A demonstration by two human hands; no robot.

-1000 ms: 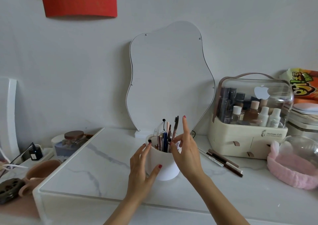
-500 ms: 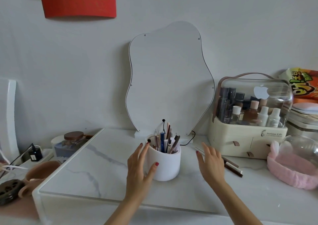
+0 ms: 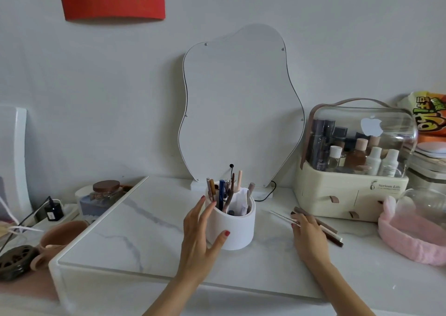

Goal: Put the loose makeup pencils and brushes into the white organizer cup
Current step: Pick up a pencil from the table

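A white organizer cup (image 3: pixel 237 228) stands in the middle of the marble tabletop (image 3: pixel 144 231), with several pencils and brushes (image 3: pixel 224 192) upright inside it. My left hand (image 3: pixel 200 233) is spread against the cup's left side, thumb on its front. Right of the cup lie loose makeup pencils (image 3: pixel 330 232), brown and white, side by side. My right hand (image 3: pixel 307 236) rests flat with its fingertips on their near ends; fingers are extended and not closed around any pencil.
A wavy mirror (image 3: pixel 241 108) leans on the wall behind the cup. A cream cosmetics case with clear lid (image 3: pixel 354 170) stands at the right, a pink headband (image 3: pixel 410 238) beside it. A glass jar (image 3: pixel 103 195), charger and pink mug (image 3: pixel 60 236) sit lower left.
My right hand left the cup after dropping a brush in and moved right and down onto the loose pencils. My left hand stayed on the cup.
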